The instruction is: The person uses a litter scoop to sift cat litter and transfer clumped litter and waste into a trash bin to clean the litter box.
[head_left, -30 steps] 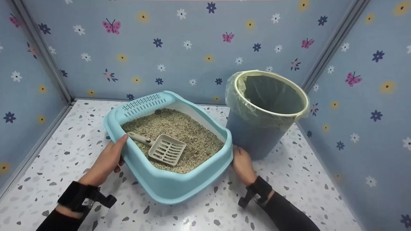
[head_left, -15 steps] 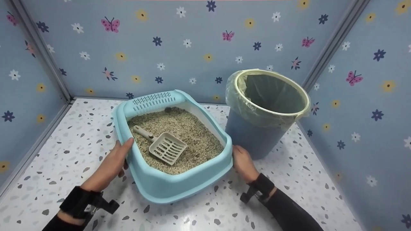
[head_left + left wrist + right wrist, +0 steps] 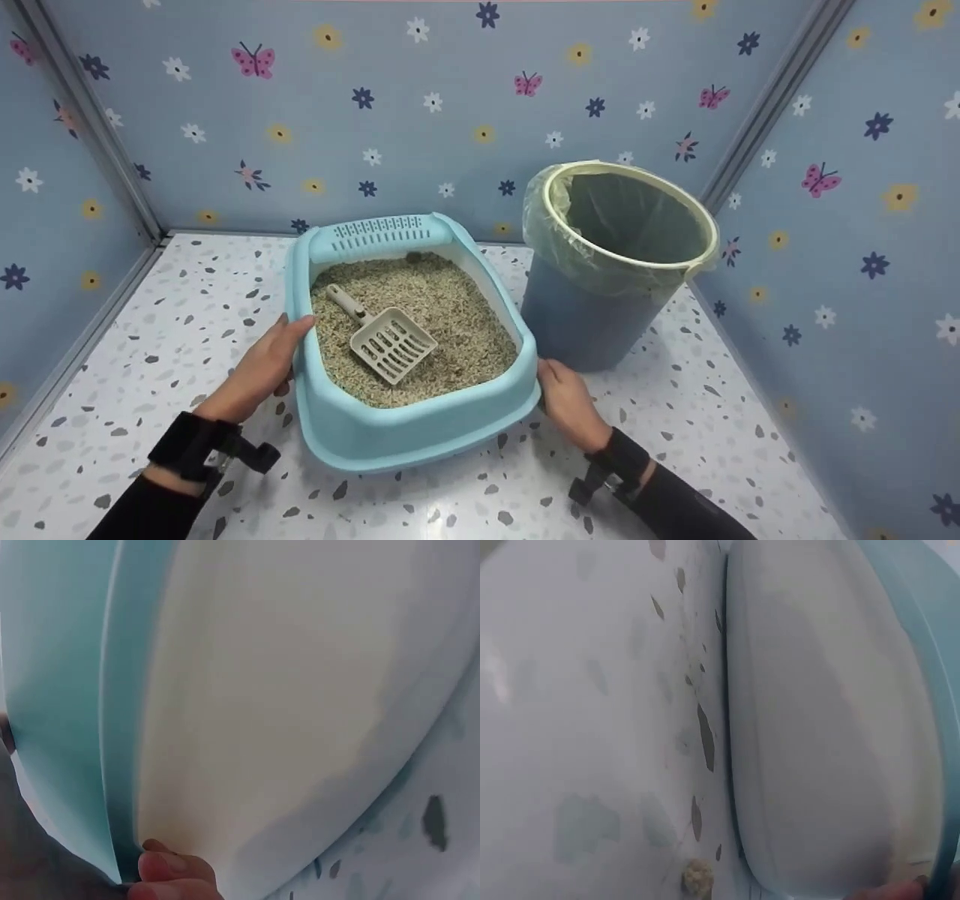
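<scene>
Both hands grip the litter tray point(image 3: 420, 431) on the floor point(image 3: 150, 352): left hand point(image 3: 259, 371) curled over its left rim, right hand point(image 3: 566, 394) curled under its right corner. The bin point(image 3: 600, 315) stands just beside; open floor lies left.

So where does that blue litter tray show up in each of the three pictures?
Head: litter tray sits centre, between both hands.
Left wrist: its blue rim and pale wall fill the picture.
Right wrist: its pale wall and blue rim fill the right half.
Shared landmark: the speckled tabletop.
</scene>
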Available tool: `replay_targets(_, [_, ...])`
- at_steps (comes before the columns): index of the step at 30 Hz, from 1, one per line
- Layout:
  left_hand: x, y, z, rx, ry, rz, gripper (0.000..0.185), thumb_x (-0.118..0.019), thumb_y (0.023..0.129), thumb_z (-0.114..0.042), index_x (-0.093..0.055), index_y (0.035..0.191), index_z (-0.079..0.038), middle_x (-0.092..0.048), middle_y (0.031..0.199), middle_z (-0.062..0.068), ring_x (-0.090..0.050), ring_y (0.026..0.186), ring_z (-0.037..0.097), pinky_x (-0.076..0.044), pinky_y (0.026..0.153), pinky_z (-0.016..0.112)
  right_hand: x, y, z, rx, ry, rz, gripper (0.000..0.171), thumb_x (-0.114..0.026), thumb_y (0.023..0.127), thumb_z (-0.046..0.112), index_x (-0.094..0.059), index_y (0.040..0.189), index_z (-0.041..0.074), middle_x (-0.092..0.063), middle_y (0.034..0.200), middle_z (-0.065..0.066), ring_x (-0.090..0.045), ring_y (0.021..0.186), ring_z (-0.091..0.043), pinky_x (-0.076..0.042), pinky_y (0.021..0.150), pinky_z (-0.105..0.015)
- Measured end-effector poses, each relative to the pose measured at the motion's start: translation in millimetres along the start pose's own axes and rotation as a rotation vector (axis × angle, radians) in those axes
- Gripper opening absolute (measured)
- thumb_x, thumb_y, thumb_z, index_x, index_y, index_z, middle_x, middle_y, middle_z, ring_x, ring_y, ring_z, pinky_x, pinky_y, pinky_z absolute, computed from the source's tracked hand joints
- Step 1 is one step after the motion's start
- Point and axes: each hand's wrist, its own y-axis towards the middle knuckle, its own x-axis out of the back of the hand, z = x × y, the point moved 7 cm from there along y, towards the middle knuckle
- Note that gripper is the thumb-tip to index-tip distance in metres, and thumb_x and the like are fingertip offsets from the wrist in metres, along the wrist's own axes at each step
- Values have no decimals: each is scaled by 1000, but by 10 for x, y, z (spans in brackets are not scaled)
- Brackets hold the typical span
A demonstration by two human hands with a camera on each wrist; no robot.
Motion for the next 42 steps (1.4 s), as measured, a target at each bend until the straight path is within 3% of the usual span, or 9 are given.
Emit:
replay_targets(5, [40, -28, 9, 9, 4, -3, 82, -37, 114, -72, -42, 162, -6, -47, 74, 2, -38, 53, 13, -37, 47, 27, -39, 69, 5, -38, 160, 118, 42, -45, 122, 28, -60, 87, 10, -45, 64, 1, -40, 55, -14, -35, 55, -27])
replay_targets(8, [-11, -162, -4, 14, 10, 16, 85, -38, 115, -70, -28, 175, -10, -53, 85, 6, -42, 60, 16, -43, 50, 28, -47, 250, -17, -20, 163, 130, 43, -43, 121, 32, -62, 90, 10, -45, 66, 0, -42, 56, -14, -37, 56, -28])
replay_targets(12, [-114, -349, -14, 31, 15, 30, 90, -44, 115, -65, -5, 181, -18, -56, 89, 8, -45, 68, 20, -45, 54, 29, -92, 552, -199, -19, 155, 110, 40, -44, 120, 32, -71, 99, 12, -59, 79, -2, -58, 74, -17, -50, 72, -30])
replay_targets(16, [-149, -366, -25, 23, -9, 8, 91, -49, 115, -62, -6, 181, -19, -53, 83, 5, -43, 67, 18, -43, 55, 27, -111, 702, -414, -23, 151, 77, 38, -46, 120, 30, -77, 104, 14, -70, 93, -4, -66, 92, -20, -54, 87, -30])
replay_targets(22, [-142, -299, 3, 9, -39, 0, 89, -49, 115, -60, -6, 181, -18, -48, 75, 1, -43, 60, 15, -44, 50, 29, -91, 608, -431, 19, 108, 68, 41, -45, 121, 33, -79, 114, 12, -74, 100, -7, -70, 98, -22, -57, 91, -34])
replay_targets(29, [-116, -156, 6, -48, -98, 27, 83, -49, 117, -55, -9, 181, -21, -72, 88, 14, -50, 55, 12, -40, 48, 26, -73, 305, -139, 38, 19, 1, 51, -41, 122, 39, -77, 115, 4, -75, 101, -9, -71, 100, -24, -58, 92, -40])
replay_targets(34, [-97, -81, 28, -52, -117, 42, 83, -48, 117, -57, -11, 181, -21, -75, 119, 29, -78, 85, 27, -65, 65, 36, -82, 114, 26, 54, 27, 4, 44, -43, 123, 27, -75, 126, -4, -78, 115, -15, -72, 114, -30, -56, 105, -46])
replay_targets(36, [-101, -55, 30, -56, -128, 46, 83, -48, 117, -57, -12, 181, -20, -71, 131, 32, -80, 99, 34, -68, 75, 44, -84, 74, 36, 71, 32, 6, 42, -43, 123, 22, -75, 129, -5, -78, 118, -16, -71, 116, -30, -55, 107, -47])
replay_targets(42, [-104, -17, 23, -71, -124, 45, 81, -47, 116, -57, -15, 181, -19, -64, 143, 34, -78, 106, 37, -68, 82, 46, -94, -9, 48, 86, 50, 17, 39, -42, 123, 19, -75, 121, -3, -74, 101, -10, -70, 101, -24, -55, 100, -44])
